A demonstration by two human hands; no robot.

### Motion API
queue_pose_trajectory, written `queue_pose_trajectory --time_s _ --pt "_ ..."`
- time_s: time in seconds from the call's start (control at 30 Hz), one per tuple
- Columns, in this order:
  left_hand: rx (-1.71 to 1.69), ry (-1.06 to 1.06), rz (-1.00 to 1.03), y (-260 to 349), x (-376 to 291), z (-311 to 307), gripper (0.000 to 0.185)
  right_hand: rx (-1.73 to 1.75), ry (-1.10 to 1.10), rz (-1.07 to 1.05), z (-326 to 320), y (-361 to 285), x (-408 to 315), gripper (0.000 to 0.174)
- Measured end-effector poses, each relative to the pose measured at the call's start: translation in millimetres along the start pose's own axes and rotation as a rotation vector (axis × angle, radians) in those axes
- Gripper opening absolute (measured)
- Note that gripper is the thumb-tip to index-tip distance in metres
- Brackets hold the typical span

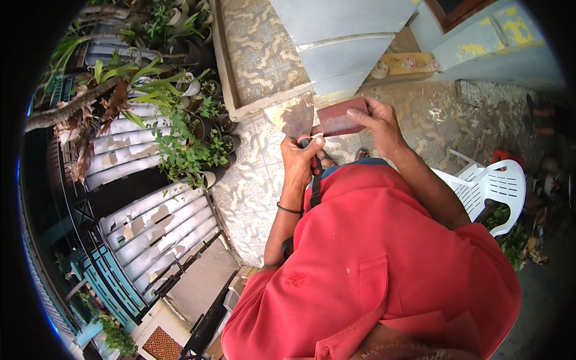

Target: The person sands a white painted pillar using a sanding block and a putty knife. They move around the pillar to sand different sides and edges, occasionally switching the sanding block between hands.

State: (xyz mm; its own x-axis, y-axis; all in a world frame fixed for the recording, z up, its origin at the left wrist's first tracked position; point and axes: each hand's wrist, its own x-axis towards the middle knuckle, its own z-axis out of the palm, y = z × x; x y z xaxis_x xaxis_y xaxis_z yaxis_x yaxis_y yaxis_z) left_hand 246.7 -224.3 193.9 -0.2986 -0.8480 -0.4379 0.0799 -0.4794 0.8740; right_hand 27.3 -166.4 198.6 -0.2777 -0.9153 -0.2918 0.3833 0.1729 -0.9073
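Note:
My left hand grips a wide putty knife by its red and black handle. The worn, stained blade points up and away from me. In my right hand is a reddish-brown piece of sandpaper, pinched with the thumb on its near face. A pale, dusty streak runs along the lower part of that face. The sandpaper's left edge lies close beside the blade. I cannot tell whether fingers of my left hand touch its lower corner.
Ahead stands a pale grey-blue stepped wall. Paint flakes litter the patterned tile floor. Potted plants line the left side by a metal railing. A white plastic chair stands at my right.

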Motion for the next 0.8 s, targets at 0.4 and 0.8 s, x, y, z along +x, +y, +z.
queue_pose_trajectory --time_s 0.4,0.8 --pt "-0.053 0.132 0.110 8 -8 5 0.015 -0.714 0.141 -0.472 20 14 -2 0.070" --pt "0.042 0.096 0.043 7 -10 -4 0.015 -0.396 -0.103 -0.167 20 16 -8 0.028"
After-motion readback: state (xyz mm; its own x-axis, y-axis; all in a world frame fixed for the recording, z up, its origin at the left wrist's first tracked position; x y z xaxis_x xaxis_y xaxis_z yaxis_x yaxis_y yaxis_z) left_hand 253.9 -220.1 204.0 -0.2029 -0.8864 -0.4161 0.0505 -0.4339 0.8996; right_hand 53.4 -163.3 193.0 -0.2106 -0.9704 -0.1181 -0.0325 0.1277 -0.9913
